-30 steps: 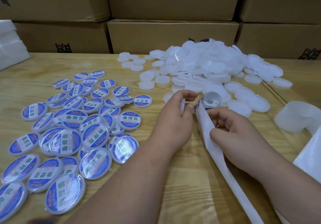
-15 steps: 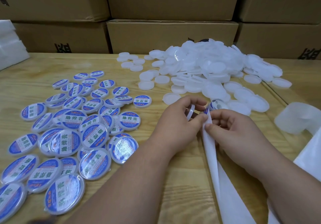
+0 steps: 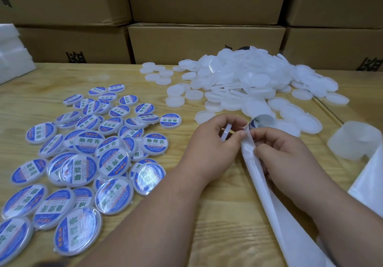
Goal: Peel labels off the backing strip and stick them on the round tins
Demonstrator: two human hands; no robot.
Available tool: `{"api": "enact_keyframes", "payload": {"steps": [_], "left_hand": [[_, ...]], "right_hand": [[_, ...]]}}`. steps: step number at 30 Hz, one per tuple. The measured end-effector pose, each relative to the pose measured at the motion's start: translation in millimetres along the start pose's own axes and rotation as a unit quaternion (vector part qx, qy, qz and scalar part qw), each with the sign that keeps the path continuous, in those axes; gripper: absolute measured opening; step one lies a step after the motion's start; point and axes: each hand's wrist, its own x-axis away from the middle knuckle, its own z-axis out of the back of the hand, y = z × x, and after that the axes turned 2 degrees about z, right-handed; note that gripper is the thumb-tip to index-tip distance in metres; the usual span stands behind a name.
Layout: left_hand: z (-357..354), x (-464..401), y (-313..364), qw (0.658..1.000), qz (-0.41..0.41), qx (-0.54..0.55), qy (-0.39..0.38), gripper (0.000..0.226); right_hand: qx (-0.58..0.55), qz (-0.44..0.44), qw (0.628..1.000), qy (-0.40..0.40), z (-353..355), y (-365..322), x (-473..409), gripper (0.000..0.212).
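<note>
My left hand (image 3: pixel 209 142) holds a plain white round tin (image 3: pixel 225 134) on edge, and its thumb and forefinger meet the top of the white backing strip (image 3: pixel 261 179). My right hand (image 3: pixel 284 152) pinches that strip just below a blue label (image 3: pixel 260 121) that curls up off its top end. The strip runs down to the lower right, out of the frame. Several labelled tins (image 3: pixel 87 163) with blue and white labels lie at the left. A heap of unlabelled white tins (image 3: pixel 248 84) lies at the back right.
The wooden table (image 3: pixel 217 215) carries everything. Stacked cardboard boxes (image 3: pixel 207 40) wall off the back edge. A white roll (image 3: pixel 354 140) stands at the right, white sheet material below it. White foam blocks (image 3: pixel 12 53) sit at the far left.
My hands have come together at the strip's top. The left hand's fingers now touch the strip beside the label. The label end sits lower and closer to my right hand.
</note>
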Motion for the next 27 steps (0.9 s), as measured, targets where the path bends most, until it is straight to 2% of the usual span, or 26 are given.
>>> {"api": "enact_keyframes", "payload": {"steps": [5, 9, 11, 14, 19, 27], "left_hand": [[1, -1, 1, 0.993, 0.000, 0.021, 0.115, 0.032], [5, -4, 1, 0.974, 0.022, 0.080, 0.210, 0.031], [8, -5, 3, 0.968, 0.034, 0.116, 0.221, 0.029], [8, -2, 6, 0.971, 0.040, 0.159, 0.175, 0.026], [4, 2, 9, 0.981, 0.031, 0.176, 0.071, 0.023], [5, 1, 6, 0.987, 0.023, 0.156, 0.004, 0.022]], "right_hand": [[0.019, 0.008, 1.000, 0.001, -1, -1, 1, 0.044], [0.001, -0.010, 1.000, 0.015, 2, 0, 1, 0.036], [-0.008, -0.011, 0.999, 0.030, 1, 1, 0, 0.034], [-0.015, 0.015, 0.997, 0.069, -3, 1, 0, 0.026], [0.011, 0.121, 0.987, 0.109, -4, -8, 4, 0.022], [0.038, 0.177, 0.974, 0.135, -6, -13, 9, 0.025]]}}
